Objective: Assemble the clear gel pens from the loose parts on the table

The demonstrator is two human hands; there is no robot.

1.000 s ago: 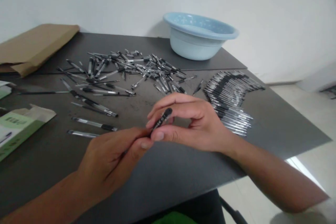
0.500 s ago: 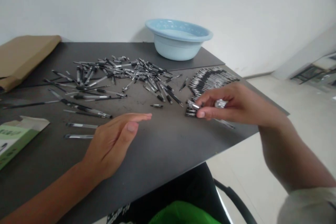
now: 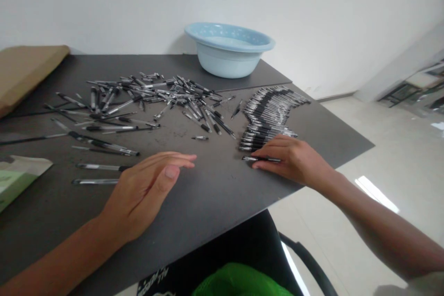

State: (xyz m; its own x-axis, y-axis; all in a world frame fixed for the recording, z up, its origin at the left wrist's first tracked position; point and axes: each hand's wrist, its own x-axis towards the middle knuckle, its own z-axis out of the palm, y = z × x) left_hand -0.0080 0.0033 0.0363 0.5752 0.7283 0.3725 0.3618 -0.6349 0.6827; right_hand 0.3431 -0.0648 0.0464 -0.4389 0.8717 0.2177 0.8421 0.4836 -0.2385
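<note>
My right hand (image 3: 293, 159) lies low on the dark table (image 3: 208, 194), its fingers closed on a black-grip pen (image 3: 258, 159) laid at the near end of a neat row of pens (image 3: 268, 113). My left hand (image 3: 147, 189) rests open, fingers stretched out flat and together, holding nothing. A loose heap of pens and pen parts (image 3: 156, 97) sprawls beyond it. Two clear pen barrels (image 3: 100, 173) lie just left of my left hand. A small pen tip piece (image 3: 200, 138) sits alone between both hands.
A light blue basin (image 3: 229, 51) stands at the table's far edge by the white wall. A brown cardboard sheet (image 3: 24, 71) lies at the far left, a green-and-white box (image 3: 17, 175) at the near left. A black chair (image 3: 298, 254) shows below the table's right edge.
Both hands held one pen together before me; my right hand then carried it right and set it down at the row's near end. My left hand let go and flattened out.
</note>
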